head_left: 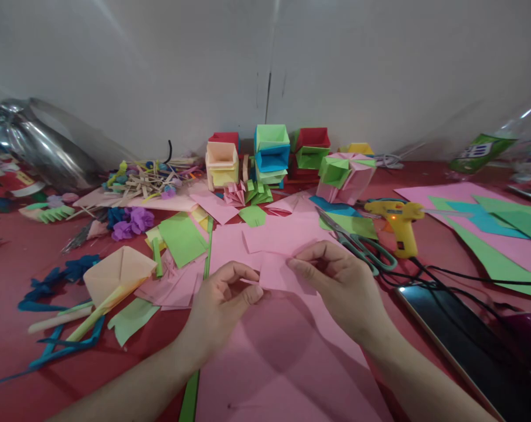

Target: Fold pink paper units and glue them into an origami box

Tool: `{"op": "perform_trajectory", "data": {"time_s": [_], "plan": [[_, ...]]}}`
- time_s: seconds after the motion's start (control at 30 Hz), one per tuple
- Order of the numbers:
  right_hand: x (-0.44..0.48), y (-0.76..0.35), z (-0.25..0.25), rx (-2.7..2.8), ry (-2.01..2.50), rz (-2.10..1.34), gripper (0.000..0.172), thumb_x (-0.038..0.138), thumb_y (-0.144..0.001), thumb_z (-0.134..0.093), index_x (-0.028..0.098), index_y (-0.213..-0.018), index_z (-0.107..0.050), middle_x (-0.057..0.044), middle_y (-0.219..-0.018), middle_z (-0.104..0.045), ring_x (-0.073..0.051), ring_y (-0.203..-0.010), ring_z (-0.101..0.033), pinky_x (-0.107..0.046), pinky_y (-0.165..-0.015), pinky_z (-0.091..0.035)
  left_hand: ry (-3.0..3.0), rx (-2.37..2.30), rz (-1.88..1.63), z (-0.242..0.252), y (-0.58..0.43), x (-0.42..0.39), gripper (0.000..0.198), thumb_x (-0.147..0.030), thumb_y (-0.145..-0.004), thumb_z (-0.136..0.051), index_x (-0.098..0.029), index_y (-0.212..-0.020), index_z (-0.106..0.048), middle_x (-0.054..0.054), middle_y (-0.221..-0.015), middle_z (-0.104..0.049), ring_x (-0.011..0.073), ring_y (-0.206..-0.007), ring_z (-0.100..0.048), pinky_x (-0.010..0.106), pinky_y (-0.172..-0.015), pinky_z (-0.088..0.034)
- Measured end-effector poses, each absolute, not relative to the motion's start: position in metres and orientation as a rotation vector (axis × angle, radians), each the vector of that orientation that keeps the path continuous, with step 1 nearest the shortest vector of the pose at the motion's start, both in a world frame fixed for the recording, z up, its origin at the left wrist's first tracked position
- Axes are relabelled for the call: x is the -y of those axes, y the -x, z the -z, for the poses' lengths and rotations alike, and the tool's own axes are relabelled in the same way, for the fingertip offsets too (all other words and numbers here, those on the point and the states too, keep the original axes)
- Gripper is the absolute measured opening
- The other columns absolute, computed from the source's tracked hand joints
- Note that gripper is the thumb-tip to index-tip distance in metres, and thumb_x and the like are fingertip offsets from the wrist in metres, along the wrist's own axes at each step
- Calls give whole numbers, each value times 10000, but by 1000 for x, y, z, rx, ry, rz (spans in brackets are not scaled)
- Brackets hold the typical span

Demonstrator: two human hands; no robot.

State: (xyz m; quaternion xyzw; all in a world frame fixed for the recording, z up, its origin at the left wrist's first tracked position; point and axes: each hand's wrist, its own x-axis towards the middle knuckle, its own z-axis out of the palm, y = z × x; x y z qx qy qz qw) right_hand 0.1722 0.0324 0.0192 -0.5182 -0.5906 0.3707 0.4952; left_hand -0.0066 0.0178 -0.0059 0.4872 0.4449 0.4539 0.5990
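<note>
Between my hands is a small piece of pink paper (275,272), held up over a large pink sheet (287,363). The thumb and fingers of my left hand (228,305) pinch its left edge. My right hand (342,287) pinches it at the right edge between thumb and forefinger. Just behind it, another pink paper piece (274,234) lies on the sheet, its outline partly blending with the paper below. Green-handled scissors (357,243) lie beyond my right hand, blades pointing away to the left.
Folded paper boxes (272,158) stand stacked at the back wall. A yellow glue gun (401,225), its light lit, and a phone (450,351) with black cables lie right. Paper scraps (181,240), purple paper flowers (133,223) and a metal jug (41,140) occupy the left; a bottle (480,152) lies back right.
</note>
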Motion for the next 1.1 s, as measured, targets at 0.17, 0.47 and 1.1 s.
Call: {"op": "perform_trajectory", "data": {"time_s": [0.17,0.47,1.1], "plan": [[-29,-167,-19,1407,1232,-863,129,269,-748,-646,175,-689,-581,-2,-650,-565,-111,-573,-493,-227,-503,-408,-1080,-1070,-1052,5,7,-19,169,-269,-705,-690,-169,-776,-572,-5,-698,-657,146,-717,-651,258,-702,-493],[-24,-165,-19,1507,1251,-739,118,240,-767,-634,183,-682,-576,-4,-680,-607,-129,-635,-537,-249,-587,-429,-1212,-1122,-1017,8,9,-20,138,-287,-734,-658,-173,-729,-581,-16,-686,-630,135,-707,-616,255,-702,-471],[-26,-164,-23,1645,1319,-765,126,237,-754,-626,189,-643,-591,3,-643,-619,-127,-588,-530,-250,-561,-413,-965,-1099,-696,0,7,-21,344,-418,-681,-697,-148,-644,-486,77,-697,-711,161,-580,-673,253,-548,-515]]}}
